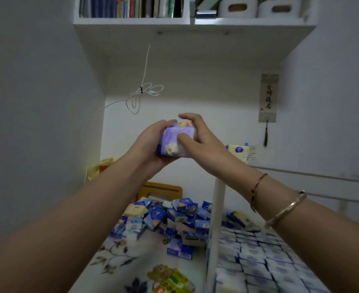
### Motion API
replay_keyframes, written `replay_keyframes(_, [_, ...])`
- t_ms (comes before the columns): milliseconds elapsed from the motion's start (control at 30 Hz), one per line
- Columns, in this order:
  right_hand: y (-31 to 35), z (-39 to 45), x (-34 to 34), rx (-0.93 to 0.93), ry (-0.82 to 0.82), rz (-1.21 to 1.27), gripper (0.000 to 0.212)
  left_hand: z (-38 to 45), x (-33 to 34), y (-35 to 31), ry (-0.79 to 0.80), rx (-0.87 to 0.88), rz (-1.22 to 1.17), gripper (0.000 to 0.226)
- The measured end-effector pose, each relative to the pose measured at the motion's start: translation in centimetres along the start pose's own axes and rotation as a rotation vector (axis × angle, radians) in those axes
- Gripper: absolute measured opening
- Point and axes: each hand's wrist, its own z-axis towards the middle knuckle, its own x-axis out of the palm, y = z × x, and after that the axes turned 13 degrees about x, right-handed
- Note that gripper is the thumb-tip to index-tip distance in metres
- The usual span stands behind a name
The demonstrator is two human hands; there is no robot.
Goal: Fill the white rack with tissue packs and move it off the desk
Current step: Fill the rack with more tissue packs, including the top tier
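Observation:
Both my hands are raised in front of the back wall, holding purple tissue packs (171, 142) with a flower print between them. My left hand (148, 144) cups the packs from the left and below. My right hand (197, 138) presses on them from the right, thumb on the front face. Below, the white rack (215, 220) stands at the right of the desk, its post upright, with rows of blue-and-white tissue packs (265, 263) packed inside. A loose pile of blue tissue packs (170, 218) lies on the flowered desk cover (115, 254).
A yellow wooden item (163, 188) stands behind the pile. A yellow bag (98, 168) sits at the left wall. A white cable (141, 92) hangs from the shelf (187, 24) overhead. A hanging scroll (268, 98) is on the right wall. A yellow packet (172, 282) lies near the front edge.

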Motion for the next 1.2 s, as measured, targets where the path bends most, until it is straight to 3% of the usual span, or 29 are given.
replay_keyframes(100, [0.3,-0.4,-1.1,0.007,-0.051,0.037,0.022,0.7,1.6,0.3,-0.046,0.017,0.010,0.033])
replay_keyframes(233, [1.6,-0.8,-3.1,-0.004,-0.097,-0.041,0.022,1.1,3.7,-0.3,-0.070,0.054,0.006,0.036])
replay_keyframes(333, [2.1,-1.0,-5.3,0.071,-0.068,0.042,0.046,0.9,5.6,-0.9,-0.035,0.072,0.036,0.018])
replay_keyframes(400, [1.8,-0.9,-7.0,0.194,-0.045,0.091,0.060,1.0,6.9,-0.8,-0.009,0.063,0.080,0.017])
replay_keyframes(467, [1.6,-0.9,-8.7,0.251,-0.007,0.125,0.045,1.1,8.0,-0.2,0.041,0.044,0.141,0.022])
replay_keyframes(533, [1.4,-1.0,-10.3,0.247,0.039,0.073,0.009,1.5,8.7,0.9,0.096,0.036,0.281,0.030])
replay_keyframes(633, [0.9,-0.7,-13.1,0.297,0.044,-0.119,0.010,2.0,8.9,2.5,0.170,0.013,0.499,0.035])
replay_keyframes(800, [-1.8,0.7,-14.8,0.502,0.283,-0.298,0.034,2.8,7.9,4.4,0.350,-0.041,0.647,0.015])
replay_keyframes(900, [-3.3,1.2,-13.1,0.536,0.321,-0.394,0.039,3.2,7.4,5.5,0.463,-0.108,0.756,0.008])
replay_keyframes(1000, [-4.4,1.8,-12.0,0.521,0.274,-0.503,0.049,3.4,7.3,6.0,0.548,-0.143,0.825,0.038])
replay_keyframes(1133, [-6.0,2.0,-12.2,0.536,0.143,-0.614,0.084,4.9,7.3,6.8,0.529,-0.242,0.840,0.035])
replay_keyframes(1200, [-6.3,1.9,-12.5,0.585,0.110,-0.433,0.086,5.9,7.0,7.0,0.493,-0.299,0.889,0.037])
